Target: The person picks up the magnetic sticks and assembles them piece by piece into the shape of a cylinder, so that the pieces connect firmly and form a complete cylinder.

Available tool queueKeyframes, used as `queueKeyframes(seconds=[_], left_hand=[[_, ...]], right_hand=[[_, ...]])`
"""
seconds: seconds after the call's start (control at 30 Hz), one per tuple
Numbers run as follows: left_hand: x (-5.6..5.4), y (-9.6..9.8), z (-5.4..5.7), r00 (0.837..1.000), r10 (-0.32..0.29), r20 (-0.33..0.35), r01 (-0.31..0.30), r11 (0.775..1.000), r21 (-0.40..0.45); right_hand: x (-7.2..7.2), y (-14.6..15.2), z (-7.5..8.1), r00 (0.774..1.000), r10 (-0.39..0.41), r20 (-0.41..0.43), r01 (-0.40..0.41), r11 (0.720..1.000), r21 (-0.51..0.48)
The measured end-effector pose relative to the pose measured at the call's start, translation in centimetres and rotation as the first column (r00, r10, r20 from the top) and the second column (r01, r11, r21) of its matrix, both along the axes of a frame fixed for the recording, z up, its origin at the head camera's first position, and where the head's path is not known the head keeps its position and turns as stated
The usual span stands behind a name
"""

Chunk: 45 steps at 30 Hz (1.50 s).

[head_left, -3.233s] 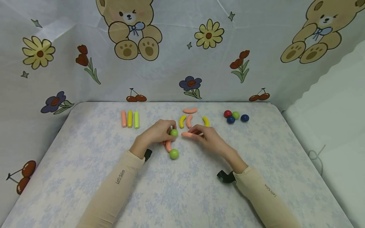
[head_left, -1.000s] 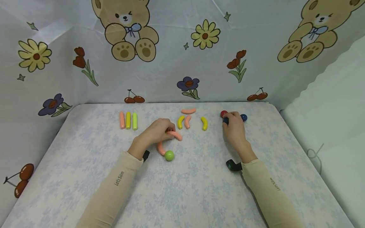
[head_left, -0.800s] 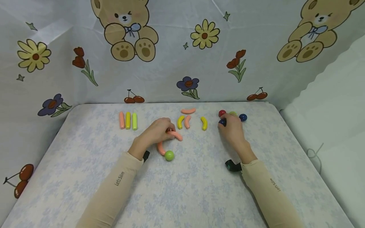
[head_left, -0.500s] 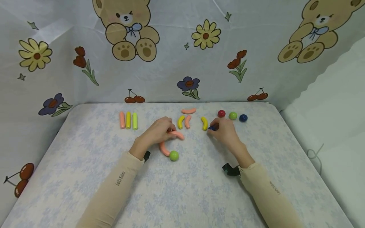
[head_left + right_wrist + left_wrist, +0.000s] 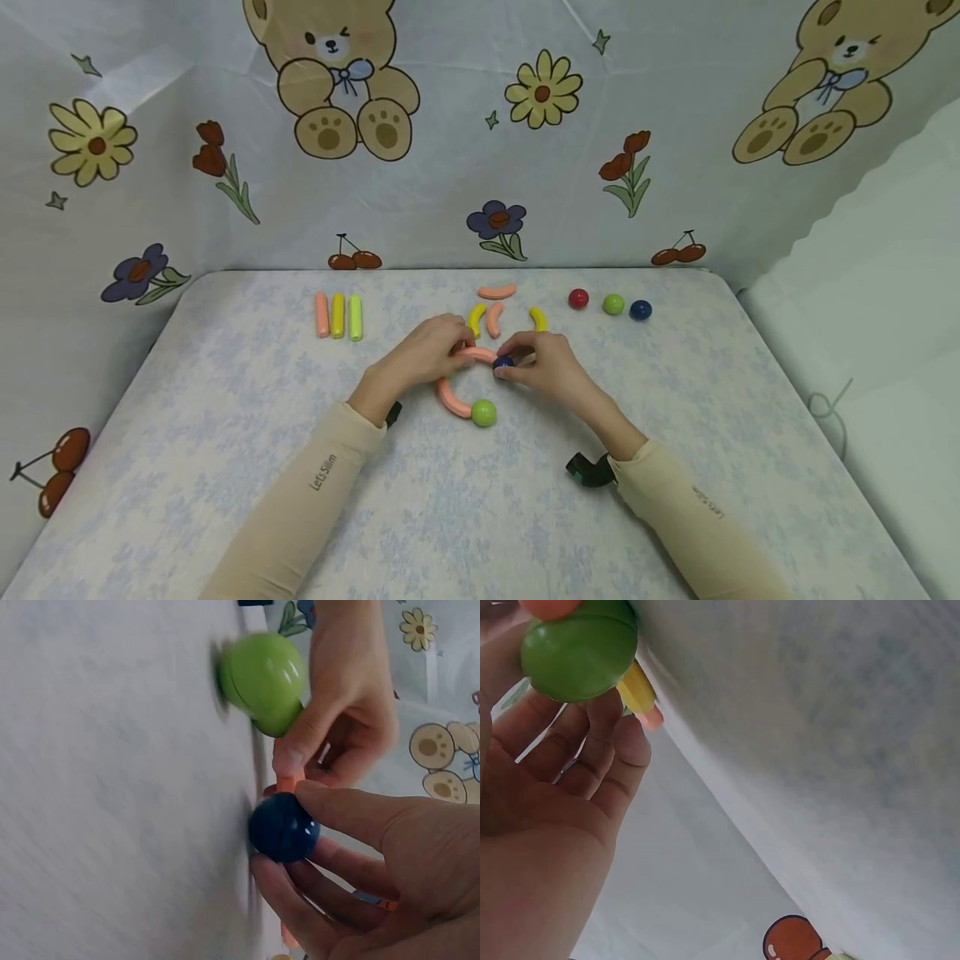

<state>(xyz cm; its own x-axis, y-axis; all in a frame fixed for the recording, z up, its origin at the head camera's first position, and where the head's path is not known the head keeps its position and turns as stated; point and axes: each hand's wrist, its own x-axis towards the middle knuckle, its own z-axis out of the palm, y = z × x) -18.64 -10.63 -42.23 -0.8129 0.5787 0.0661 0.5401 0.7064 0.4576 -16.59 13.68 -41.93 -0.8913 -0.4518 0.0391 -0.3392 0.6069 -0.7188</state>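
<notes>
Blue ball [image 5: 503, 364] has moved left, now at end of far peach arc [image 5: 480, 355]. Head: right hand [image 5: 546, 367] pinches ball, left hand [image 5: 429, 352] grips arc. Left wrist: green ball [image 5: 579, 652] blocks that grip. Right wrist: fingertips on 2 sides (likely light, hard, slippery; hold at widest).

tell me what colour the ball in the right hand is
Dark blue; the ball in the right hand shows best in the right wrist view.

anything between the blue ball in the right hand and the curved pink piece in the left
Nothing visible: the right hand pinches the blue ball at the end of the curved pink piece that the left hand holds. Whether ball and piece touch is unclear.
</notes>
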Motion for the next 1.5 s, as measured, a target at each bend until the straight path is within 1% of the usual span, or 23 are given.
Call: queueKeyframes(seconds=[0.1, 0.2, 0.37, 0.47, 0.57, 0.63, 0.7, 0.73, 0.77, 0.83, 0.93, 1.0, 1.1, 1.2, 1.3, 1.37, 1.5], left_hand=[[0.0, 0.0, 0.0, 1.0, 0.0, 0.0, 0.0, 1.0, 0.006], [0.0, 0.0, 0.0, 1.0, -0.003, 0.003, 0.003, 1.0, 0.02], [0.0, 0.1, 0.0, 0.998, -0.056, 0.021, 0.055, 0.996, 0.071], [0.0, 0.2, 0.0, 0.995, -0.089, 0.038, 0.086, 0.992, 0.096], [0.0, 0.2, 0.0, 0.994, -0.102, 0.033, 0.098, 0.99, 0.102], [0.0, 0.2, 0.0, 0.995, -0.096, 0.026, 0.094, 0.991, 0.097], [-0.1, 0.1, -0.1, 0.996, -0.084, 0.026, 0.082, 0.993, 0.087], [-0.2, 0.0, -0.1, 0.997, -0.077, 0.03, 0.074, 0.994, 0.083], [-0.2, 0.0, -0.1, 0.997, -0.07, 0.037, 0.067, 0.995, 0.079], [-0.2, -0.3, -0.1, 0.997, -0.055, 0.056, 0.051, 0.996, 0.069], [-0.2, -0.7, 0.1, 0.996, -0.031, 0.083, 0.026, 0.998, 0.06], [-0.3, -0.9, 0.3, 0.996, -0.016, 0.092, 0.012, 0.999, 0.053], [-0.4, -1.2, 0.6, 0.995, -0.006, 0.098, 0.001, 0.999, 0.046], [-0.5, -1.2, 0.7, 0.994, -0.005, 0.106, 0.001, 0.999, 0.038], [-0.5, -1.2, 0.6, 0.993, -0.011, 0.118, 0.007, 0.999, 0.035], [-0.5, -1.1, 0.5, 0.993, -0.014, 0.12, 0.009, 0.999, 0.036], [-0.5, -1.0, 0.4, 0.992, -0.007, 0.129, 0.002, 0.999, 0.04]], right_hand=[[0.2, -0.3, -0.3, 1.0, 0.003, -0.017, -0.003, 1.0, -0.03], [0.2, -0.5, -0.4, 1.0, 0.002, -0.011, -0.003, 0.999, -0.054], [0.3, -0.8, -0.4, 0.999, 0.031, 0.009, -0.03, 0.997, -0.073], [0.3, -0.8, -0.3, 0.999, 0.032, 0.0, -0.032, 0.996, -0.078], [0.0, -0.6, -0.3, 0.998, -0.02, -0.055, 0.015, 0.996, -0.087], [-0.3, -0.3, -0.4, 0.988, -0.081, -0.13, 0.071, 0.995, -0.077], [-0.8, 0.3, -0.6, 0.967, -0.136, -0.214, 0.132, 0.991, -0.036], [-1.0, 0.7, -0.6, 0.958, -0.153, -0.242, 0.155, 0.988, -0.01], [-1.3, 1.0, -0.7, 0.952, -0.161, -0.262, 0.173, 0.985, 0.023], [-1.7, 1.7, -0.8, 0.95, -0.147, -0.277, 0.177, 0.98, 0.089], [-2.2, 2.4, -1.0, 0.962, -0.108, -0.251, 0.149, 0.978, 0.149], [-2.5, 2.7, -1.1, 0.963, -0.094, -0.253, 0.139, 0.977, 0.164], [-2.7, 2.9, -1.1, 0.958, -0.109, -0.267, 0.155, 0.975, 0.16], [-2.7, 2.9, -1.0, 0.958, -0.136, -0.254, 0.178, 0.973, 0.147], [-2.6, 2.9, -1.0, 0.966, -0.16, -0.203, 0.19, 0.972, 0.137], [-2.5, 2.9, -0.9, 0.974, -0.17, -0.151, 0.189, 0.974, 0.125], [-2.3, 2.7, -0.8, 0.983, -0.174, -0.066, 0.181, 0.974, 0.138]])
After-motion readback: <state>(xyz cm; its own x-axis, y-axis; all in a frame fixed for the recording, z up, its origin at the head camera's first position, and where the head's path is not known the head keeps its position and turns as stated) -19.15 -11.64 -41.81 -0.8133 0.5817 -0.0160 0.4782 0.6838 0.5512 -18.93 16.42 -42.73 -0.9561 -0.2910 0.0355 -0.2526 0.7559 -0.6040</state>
